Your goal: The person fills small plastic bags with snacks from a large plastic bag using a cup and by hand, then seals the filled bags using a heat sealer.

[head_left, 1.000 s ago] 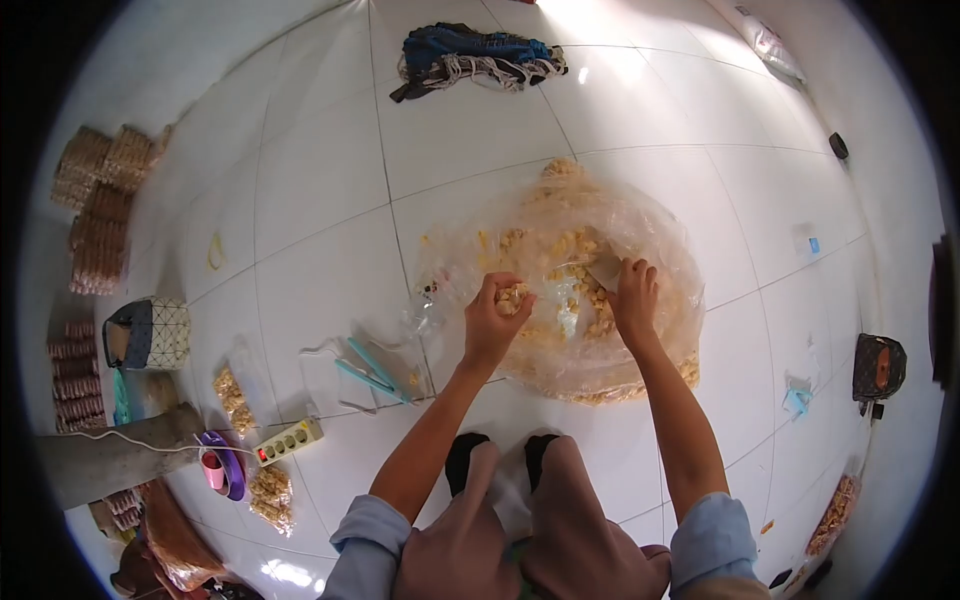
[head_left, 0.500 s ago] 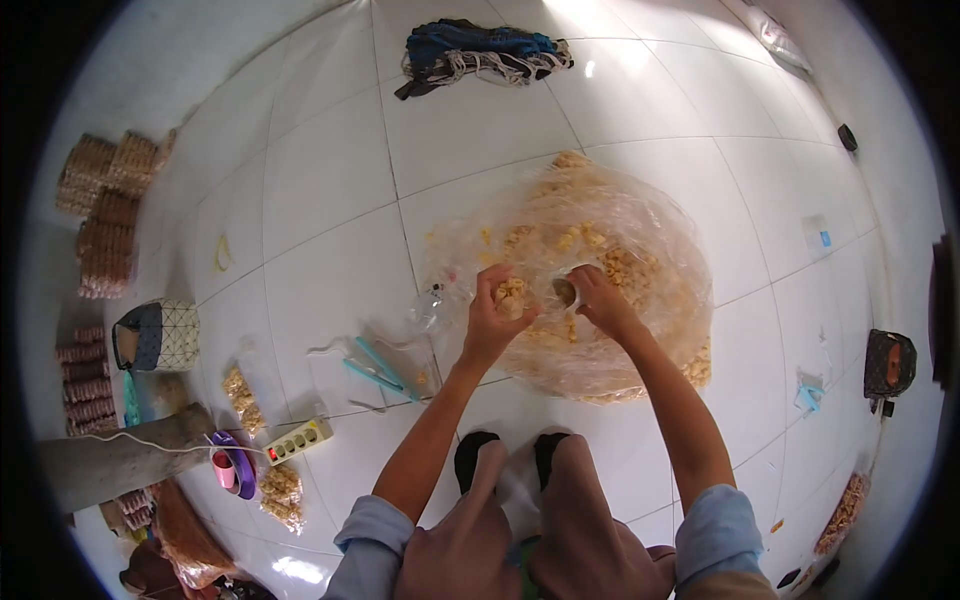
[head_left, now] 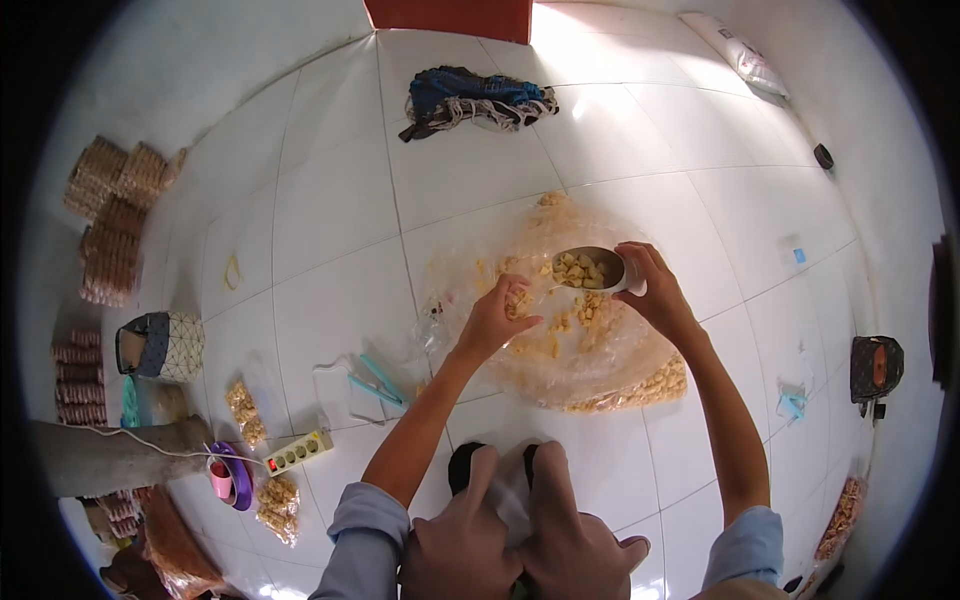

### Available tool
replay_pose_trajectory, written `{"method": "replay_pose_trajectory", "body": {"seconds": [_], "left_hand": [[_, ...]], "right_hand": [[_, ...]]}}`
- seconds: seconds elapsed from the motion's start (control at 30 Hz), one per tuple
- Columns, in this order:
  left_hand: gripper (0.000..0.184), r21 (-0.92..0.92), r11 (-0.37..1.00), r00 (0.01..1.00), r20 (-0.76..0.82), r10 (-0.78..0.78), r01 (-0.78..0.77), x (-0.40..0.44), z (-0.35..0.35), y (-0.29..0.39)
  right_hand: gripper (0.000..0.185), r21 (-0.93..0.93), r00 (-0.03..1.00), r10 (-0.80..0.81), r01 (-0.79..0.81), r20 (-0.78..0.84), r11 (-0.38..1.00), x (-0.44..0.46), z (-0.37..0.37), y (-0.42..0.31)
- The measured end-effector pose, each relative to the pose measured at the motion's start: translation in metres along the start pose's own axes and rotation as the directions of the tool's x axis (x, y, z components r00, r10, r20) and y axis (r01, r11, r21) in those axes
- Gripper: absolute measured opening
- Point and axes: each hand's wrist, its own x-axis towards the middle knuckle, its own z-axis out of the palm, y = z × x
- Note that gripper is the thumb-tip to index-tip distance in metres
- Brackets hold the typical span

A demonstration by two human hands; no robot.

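My right hand (head_left: 654, 288) grips the handle of a metal scoop (head_left: 612, 268), which lies level and holds pale yellow snack pieces (head_left: 578, 270). My left hand (head_left: 490, 322) curls round a small clear bag (head_left: 517, 302) with snack pieces in it, just left of the scoop's mouth. Beneath both hands a large clear plastic bag (head_left: 610, 355) of the same snack lies spread on the white tiled floor, its lower right part full of pieces.
At the left are a teal sealing tool (head_left: 378, 382), a power strip (head_left: 298, 452), filled snack bags (head_left: 245, 413), a purple dish (head_left: 238, 480), a handbag (head_left: 160, 345) and stacked packs (head_left: 110, 260). A blue bundle (head_left: 470, 98) lies ahead; a brown bag (head_left: 876, 367) sits right.
The scoop has come up out of the large bag, now loaded with pieces, and my right hand has swung right with it. My left hand stays round the small bag. The view has tilted up slightly.
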Motion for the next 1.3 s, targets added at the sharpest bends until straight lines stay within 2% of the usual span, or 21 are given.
{"method": "replay_pose_trajectory", "body": {"seconds": [0.07,0.2,0.27,0.37,0.5,0.6,0.67,0.7,0.77,0.8,0.87,0.9,1.0,1.07,1.1,1.17,1.2,1.27,1.3], "left_hand": [[0.059,0.11,0.992,0.998,-0.015,0.065,-0.063,0.006,0.004,0.004],[0.063,0.11,0.992,0.998,-0.023,0.066,-0.063,0.012,0.015,0.003],[0.063,0.093,0.992,0.996,-0.018,0.084,-0.082,0.013,0.018,0.002],[0.063,0.09,0.991,0.994,-0.038,0.1,-0.096,0.013,0.021,-0.004],[0.063,0.097,0.992,0.996,-0.041,0.082,-0.078,0.013,0.021,-0.007],[0.061,0.115,0.991,0.994,-0.082,0.078,-0.069,0.012,0.021,-0.008],[0.058,0.101,0.99,0.984,-0.137,0.112,-0.099,0.011,0.022,-0.01],[0.058,0.1,0.99,0.984,-0.139,0.112,-0.099,0.011,0.022,-0.01],[0.055,0.106,0.994,0.992,-0.121,0.044,-0.031,0.011,0.021,-0.01],[0.055,0.104,0.994,0.991,-0.123,0.043,-0.03,0.011,0.021,-0.011],[0.053,0.046,0.999,0.992,-0.123,-0.011,0.017,0.011,0.022,-0.013],[0.053,0.045,0.999,0.992,-0.123,-0.01,0.016,0.011,0.023,-0.013],[0.053,0.005,0.999,0.985,-0.168,0.04,-0.04,0.01,0.026,-0.01],[0.055,0.04,0.987,0.958,-0.239,0.16,-0.155,0.01,0.028,-0.01],[0.055,0.046,0.987,0.957,-0.24,0.163,-0.157,0.008,0.026,-0.004],[0.055,0.039,0.997,0.968,-0.241,0.076,-0.069,0.003,0.023,0.012],[0.055,0.044,0.996,0.966,-0.245,0.087,-0.079,0.001,0.021,0.017],[0.057,-0.016,0.993,0.964,-0.242,0.108,-0.115,-0.002,0.02,0.03],[0.057,-0.015,0.991,0.961,-0.247,0.126,-0.134,-0.002,0.021,0.036]], "right_hand": [[0.058,-0.003,0.997,-0.062,0.062,0.043,0.998,0.004,-0.013,-0.017],[0.057,-0.135,0.984,-0.15,0.163,0.099,0.977,0.011,-0.019,-0.036],[0.054,-0.361,0.955,-0.256,0.295,0.151,0.885,0.013,-0.016,-0.038],[0.051,-0.46,0.93,-0.315,0.368,0.19,0.808,0.014,-0.012,-0.037],[0.049,-0.514,0.916,-0.368,0.397,0.163,0.761,0.016,-0.009,-0.037],[0.05,-0.501,0.926,-0.36,0.367,0.114,0.784,0.013,-0.011,-0.043],[0.05,-0.397,0.975,-0.212,0.221,0.067,0.891,0.009,-0.014,-0.047],[0.05,-0.398,0.975,-0.213,0.223,0.068,0.89,0.007,-0.014,-0.046],[0.053,-0.301,0.999,-0.046,0.044,0.0,0.953,0.002,-0.016,-0.039],[0.053,-0.302,0.999,-0.047,0.046,0.003,0.952,-0.002,-0.012,-0.028],[0.057,-0.271,0.993,0.103,-0.117,-0.066,0.955,-0.014,0.011,0.009],[0.059,-0.271,0.989,0.131,-0.147,-0.074,0.951,-0.022,0.028,0.024],[0.058,-0.334,0.983,0.167,-0.183,-0.077,0.925,-0.04,0.074,0.045],[0.06,-0.287,0.956,0.294,-0.286,-0.016,0.914,-0.045,0.098,0.052],[0.06,-0.283,0.957,0.291,-0.284,-0.019,0.916,-0.047,0.105,0.052],[0.06,-0.372,0.988,0.097,-0.135,-0.118,0.918,-0.048,0.113,0.052],[0.06,-0.373,0.988,0.088,-0.129,-0.125,0.919,-0.041,0.108,0.043],[0.059,0.057,0.973,0.116,-0.107,-0.197,0.993,-0.028,0.096,0.021],[0.059,0.048,0.972,0.103,-0.095,-0.21,0.994,-0.023,0.083,0.0]]}}
